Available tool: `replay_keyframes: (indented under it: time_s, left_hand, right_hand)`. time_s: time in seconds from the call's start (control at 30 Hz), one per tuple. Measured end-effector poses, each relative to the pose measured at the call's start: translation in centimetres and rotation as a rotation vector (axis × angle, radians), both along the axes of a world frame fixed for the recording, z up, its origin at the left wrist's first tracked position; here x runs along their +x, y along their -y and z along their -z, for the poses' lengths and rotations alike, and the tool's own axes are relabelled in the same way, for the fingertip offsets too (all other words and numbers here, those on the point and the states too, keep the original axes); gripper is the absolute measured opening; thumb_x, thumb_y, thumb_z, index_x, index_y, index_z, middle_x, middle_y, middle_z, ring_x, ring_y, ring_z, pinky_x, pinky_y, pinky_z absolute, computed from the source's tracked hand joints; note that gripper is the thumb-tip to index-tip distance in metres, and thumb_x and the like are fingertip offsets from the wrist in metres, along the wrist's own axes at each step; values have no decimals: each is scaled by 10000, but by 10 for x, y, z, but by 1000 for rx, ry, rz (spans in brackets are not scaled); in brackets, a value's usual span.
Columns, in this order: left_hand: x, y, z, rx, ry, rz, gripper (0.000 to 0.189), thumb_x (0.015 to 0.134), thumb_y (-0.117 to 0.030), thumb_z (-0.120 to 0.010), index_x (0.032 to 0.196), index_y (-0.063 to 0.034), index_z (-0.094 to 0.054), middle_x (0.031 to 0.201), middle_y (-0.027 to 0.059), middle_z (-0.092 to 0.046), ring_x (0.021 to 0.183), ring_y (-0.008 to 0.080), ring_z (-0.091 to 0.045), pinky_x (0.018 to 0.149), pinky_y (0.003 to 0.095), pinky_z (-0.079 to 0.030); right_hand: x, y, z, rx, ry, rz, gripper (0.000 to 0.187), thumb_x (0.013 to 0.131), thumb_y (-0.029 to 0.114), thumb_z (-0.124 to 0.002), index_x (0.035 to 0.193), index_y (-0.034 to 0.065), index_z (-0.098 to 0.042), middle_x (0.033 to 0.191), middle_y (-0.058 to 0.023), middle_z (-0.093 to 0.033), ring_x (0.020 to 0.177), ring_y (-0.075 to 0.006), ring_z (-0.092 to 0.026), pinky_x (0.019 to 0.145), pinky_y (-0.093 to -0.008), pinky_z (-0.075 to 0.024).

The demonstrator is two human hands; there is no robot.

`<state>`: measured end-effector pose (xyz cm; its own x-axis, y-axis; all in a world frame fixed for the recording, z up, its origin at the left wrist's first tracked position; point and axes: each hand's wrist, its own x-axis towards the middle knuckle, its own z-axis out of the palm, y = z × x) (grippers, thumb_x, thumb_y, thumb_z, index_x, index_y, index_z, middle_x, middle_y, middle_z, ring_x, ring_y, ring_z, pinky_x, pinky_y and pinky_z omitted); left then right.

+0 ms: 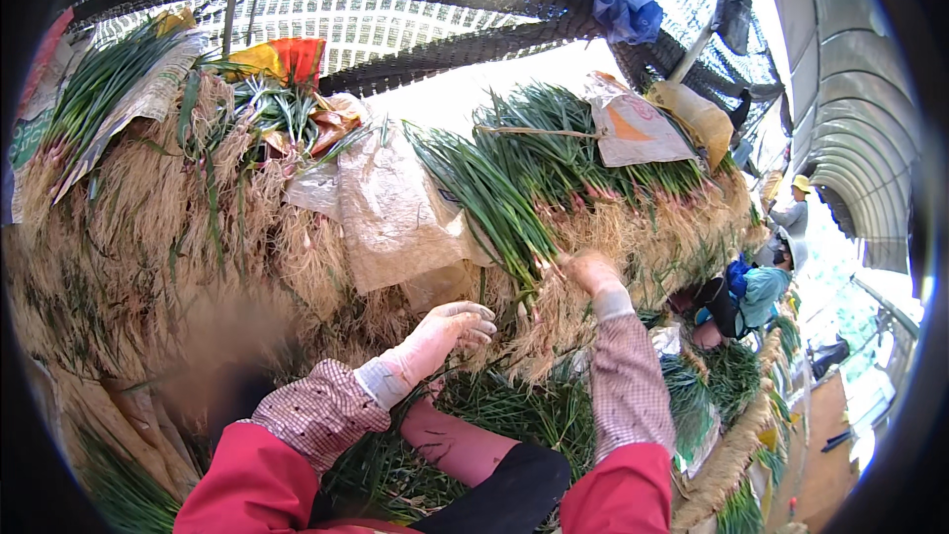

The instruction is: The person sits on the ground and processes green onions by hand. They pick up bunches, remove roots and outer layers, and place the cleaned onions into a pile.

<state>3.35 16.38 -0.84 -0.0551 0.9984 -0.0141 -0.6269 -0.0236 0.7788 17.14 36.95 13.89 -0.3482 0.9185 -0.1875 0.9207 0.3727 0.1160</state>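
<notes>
A long green onion bunch (495, 196) slants down across the pile, its leaves toward the upper left and its pale bulbs near my right hand (593, 271). That gloved hand is closed around the root end of the bunch. Tan roots (552, 315) hang below it. My left hand (447, 332), also gloved, is held lower and to the left, fingers loosely bent and nothing seen in them. Between the piled onions lies a wrinkled plastic sheet (393, 219), just above my left hand. Both forearms wear checked sleeve covers.
More green onions (552, 137) are stacked at the back right, partly under a printed sack (639, 122). Another stack (111, 89) stands at the left. Cut leaves (511, 411) cover the ground around my leg. A seated person (764, 289) works at the right; another stands beyond.
</notes>
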Motion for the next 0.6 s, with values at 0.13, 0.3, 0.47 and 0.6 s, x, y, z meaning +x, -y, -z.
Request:
replay_keyframes:
  time_s: [0.13, 0.3, 0.47, 0.6]
  left_hand:
    - [-15, 32, -11, 106, -91, -86, 281, 977, -179, -519, 1182, 2, -588, 1057, 90, -674, 933, 159, -646, 844, 291, -502]
    - [-16, 42, -34, 160, -151, -297, 281, 965, -188, -534, 1177, -15, -595, 1035, 66, -680, 845, 114, -628, 753, 244, -480]
    - [-27, 22, -37, -2, -4, -156, 245, 967, -197, -531, 1132, -37, -618, 959, 31, -674, 798, 75, -610, 701, 205, -467]
    - [-24, 17, -23, -112, 36, -202, 202, 925, -159, -594, 1062, -21, -650, 897, 74, -685, 739, 129, -639, 616, 227, -496]
  right_hand:
    - [-19, 26, 10, -216, -817, -23, 285, 982, 226, -520, 1187, 57, -622, 916, -77, -687, 710, -141, -632, 632, -287, -514]
    - [-18, 62, 50, 647, -268, -628, 262, 949, 290, -574, 1109, 96, -648, 757, -41, -658, 561, -88, -581, 510, -256, -488]
    - [-19, 141, 57, 388, -585, -686, 248, 913, 342, -618, 909, 94, -632, 643, -82, -616, 479, -193, -594, 454, -317, -483]
    - [-7, 172, 63, 164, -549, -682, 359, 957, 428, -516, 917, 92, -633, 748, -108, -665, 659, -252, -671, 620, -377, -540]
